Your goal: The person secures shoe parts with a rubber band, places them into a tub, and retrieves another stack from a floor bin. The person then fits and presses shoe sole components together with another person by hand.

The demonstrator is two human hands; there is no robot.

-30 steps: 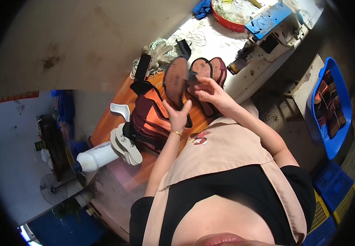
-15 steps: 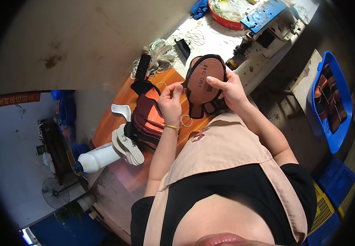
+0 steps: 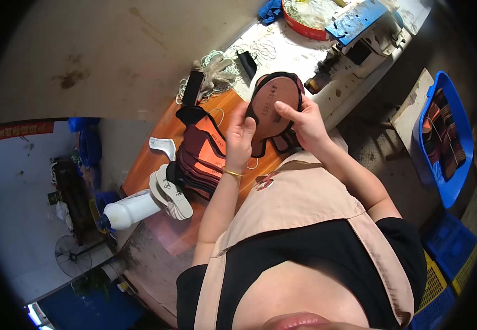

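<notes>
Over the orange workbench (image 3: 161, 144) my left hand (image 3: 240, 137) has slid up to pinch the near edge of the brown sole (image 3: 271, 102) while my right hand (image 3: 304, 124) stays pressing its face, so it looks ready for checking.

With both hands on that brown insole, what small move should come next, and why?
Probably press the insole flat onto the black sole under it: the left hand steadies one edge, the right hand rests fingers on top, and the black rim shows evenly around it.
</notes>
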